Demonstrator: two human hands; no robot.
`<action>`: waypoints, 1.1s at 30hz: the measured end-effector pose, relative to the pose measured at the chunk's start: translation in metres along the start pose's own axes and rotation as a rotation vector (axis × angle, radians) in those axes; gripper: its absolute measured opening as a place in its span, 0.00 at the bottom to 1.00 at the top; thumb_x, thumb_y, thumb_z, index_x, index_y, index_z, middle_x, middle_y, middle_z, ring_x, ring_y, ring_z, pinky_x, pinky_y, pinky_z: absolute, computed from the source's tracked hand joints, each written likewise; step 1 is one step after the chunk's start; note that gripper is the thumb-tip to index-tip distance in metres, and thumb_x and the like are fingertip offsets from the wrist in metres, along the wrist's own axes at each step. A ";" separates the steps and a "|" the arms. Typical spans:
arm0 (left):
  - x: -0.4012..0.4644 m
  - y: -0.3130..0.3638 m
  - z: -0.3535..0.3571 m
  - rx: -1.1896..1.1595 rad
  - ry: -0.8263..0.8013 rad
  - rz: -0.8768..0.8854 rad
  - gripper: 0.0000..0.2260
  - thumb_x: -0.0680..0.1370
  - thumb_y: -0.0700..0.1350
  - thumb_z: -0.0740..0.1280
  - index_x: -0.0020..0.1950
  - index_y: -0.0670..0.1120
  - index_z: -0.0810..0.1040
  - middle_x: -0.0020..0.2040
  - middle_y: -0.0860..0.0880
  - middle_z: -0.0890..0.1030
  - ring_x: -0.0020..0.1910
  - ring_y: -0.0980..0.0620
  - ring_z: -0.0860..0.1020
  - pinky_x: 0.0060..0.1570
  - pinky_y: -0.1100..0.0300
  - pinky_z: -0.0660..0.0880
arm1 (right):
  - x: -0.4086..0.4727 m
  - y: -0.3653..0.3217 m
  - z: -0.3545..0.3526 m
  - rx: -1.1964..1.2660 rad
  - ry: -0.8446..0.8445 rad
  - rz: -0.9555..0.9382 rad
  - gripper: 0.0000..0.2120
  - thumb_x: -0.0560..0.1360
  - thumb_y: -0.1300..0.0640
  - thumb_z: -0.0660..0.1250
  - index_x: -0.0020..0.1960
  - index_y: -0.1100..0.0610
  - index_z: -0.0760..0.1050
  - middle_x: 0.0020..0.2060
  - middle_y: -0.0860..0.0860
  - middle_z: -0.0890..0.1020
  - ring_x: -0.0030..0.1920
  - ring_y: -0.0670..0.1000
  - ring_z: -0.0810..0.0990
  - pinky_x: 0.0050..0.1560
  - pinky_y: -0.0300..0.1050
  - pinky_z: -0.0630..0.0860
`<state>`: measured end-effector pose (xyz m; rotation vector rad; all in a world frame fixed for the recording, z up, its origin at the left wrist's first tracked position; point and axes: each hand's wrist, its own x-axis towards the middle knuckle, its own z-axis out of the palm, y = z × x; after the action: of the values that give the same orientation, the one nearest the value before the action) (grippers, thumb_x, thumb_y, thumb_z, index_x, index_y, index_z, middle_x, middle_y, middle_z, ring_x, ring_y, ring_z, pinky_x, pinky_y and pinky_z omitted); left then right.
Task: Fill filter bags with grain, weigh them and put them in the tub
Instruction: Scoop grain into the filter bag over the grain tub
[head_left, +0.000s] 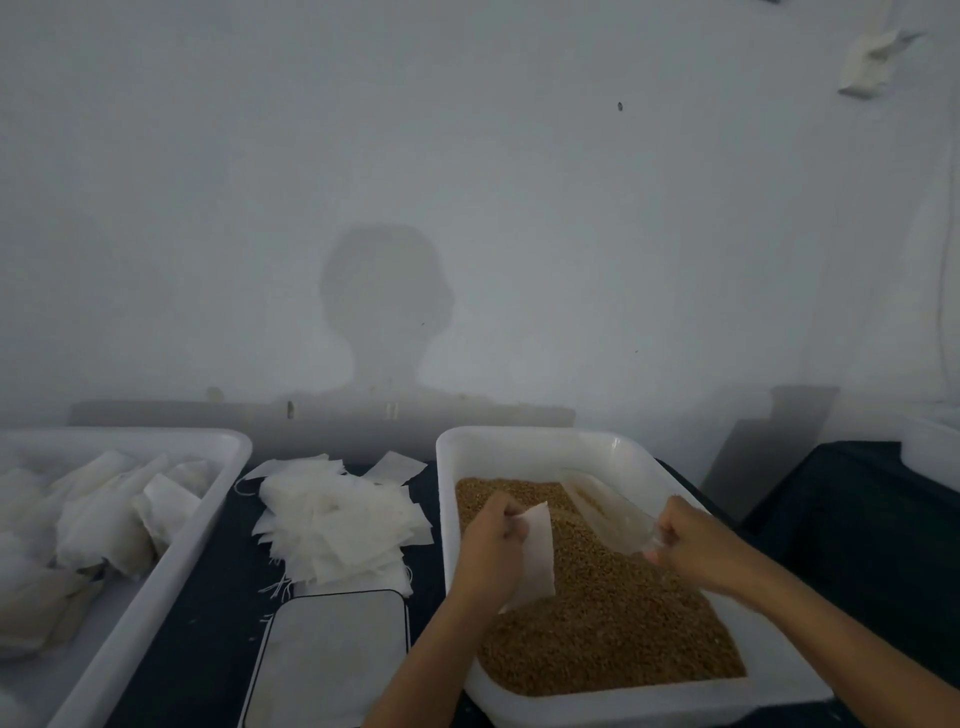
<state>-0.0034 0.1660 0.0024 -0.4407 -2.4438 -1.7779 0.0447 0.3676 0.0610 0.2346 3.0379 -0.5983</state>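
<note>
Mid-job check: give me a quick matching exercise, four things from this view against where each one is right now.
Things:
1. scoop
2. filter bag
3. scale
4. loose bag pile

Places:
A. on the dark table between the two tubs, far side
B. held by the right hand over the grain
C. near edge of the table, just in front of the pile
D. held by the left hand over the grain

Pairs: 1-B, 2-D, 3-C, 4-A
</note>
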 end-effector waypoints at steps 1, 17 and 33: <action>0.000 0.001 -0.001 -0.012 0.013 -0.007 0.12 0.81 0.38 0.56 0.39 0.49 0.66 0.37 0.53 0.69 0.36 0.57 0.66 0.33 0.65 0.62 | 0.004 -0.001 0.008 -0.011 0.010 0.004 0.09 0.78 0.57 0.63 0.45 0.54 0.61 0.37 0.48 0.69 0.35 0.43 0.67 0.32 0.33 0.64; -0.010 0.018 -0.014 -0.280 0.024 0.077 0.08 0.80 0.36 0.58 0.42 0.43 0.70 0.40 0.48 0.71 0.39 0.55 0.68 0.39 0.66 0.66 | 0.007 -0.035 0.050 -0.015 0.017 -0.081 0.17 0.78 0.59 0.59 0.66 0.52 0.64 0.62 0.48 0.72 0.57 0.47 0.73 0.53 0.40 0.73; -0.055 0.018 -0.122 -0.400 0.194 0.269 0.13 0.74 0.49 0.70 0.53 0.46 0.74 0.50 0.47 0.80 0.45 0.53 0.80 0.43 0.61 0.78 | -0.040 -0.177 0.069 1.004 0.355 -0.385 0.07 0.75 0.54 0.67 0.38 0.49 0.78 0.36 0.46 0.83 0.39 0.44 0.82 0.37 0.41 0.81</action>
<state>0.0419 0.0461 0.0453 -0.5649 -1.8039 -2.0715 0.0577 0.1740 0.0656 -0.2697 2.7594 -2.2731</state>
